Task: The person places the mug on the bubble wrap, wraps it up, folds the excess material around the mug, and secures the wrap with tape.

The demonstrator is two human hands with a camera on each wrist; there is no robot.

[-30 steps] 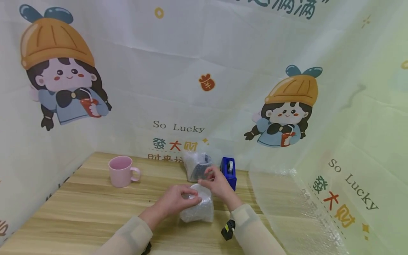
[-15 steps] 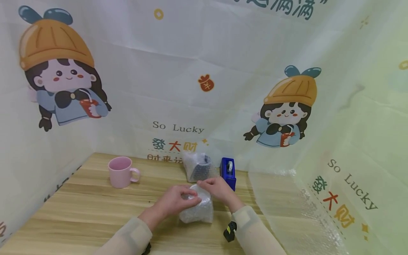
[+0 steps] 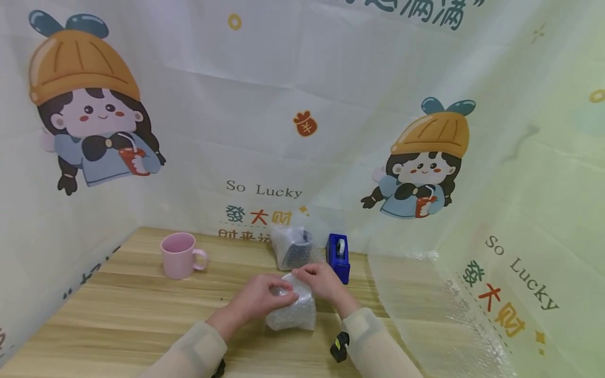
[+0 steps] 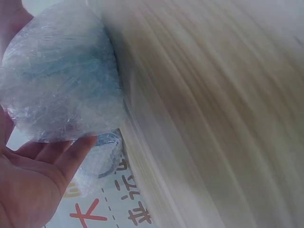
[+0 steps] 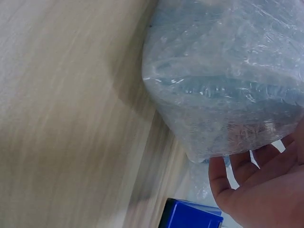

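A bundle in bubble wrap [image 3: 292, 313] stands on the wooden table between my hands, bluish through the layers in the left wrist view. My left hand [image 3: 257, 296] holds its upper left side, thumb in front and fingers behind. At the top edge my right hand [image 3: 322, 281] pinches the wrap between thumb and forefinger. In the right wrist view the fingers [image 5: 219, 175] of that hand lie along the bundle's far side. What the wrap encloses is hidden. Just behind stands a second wrapped item [image 3: 295, 249], dark and rounded inside its bubble wrap.
A blue tape dispenser [image 3: 338, 258] stands behind my right hand. To the left is a pink mug [image 3: 178, 256], handle pointing right. A sheet of bubble wrap [image 3: 425, 310] spreads over the table's right side. A printed cloth [image 3: 198, 121] hangs around the table.
My right hand has come down from above the second wrapped item to the bundle's top edge, and its fingers have closed there. The left hand has stayed in place.
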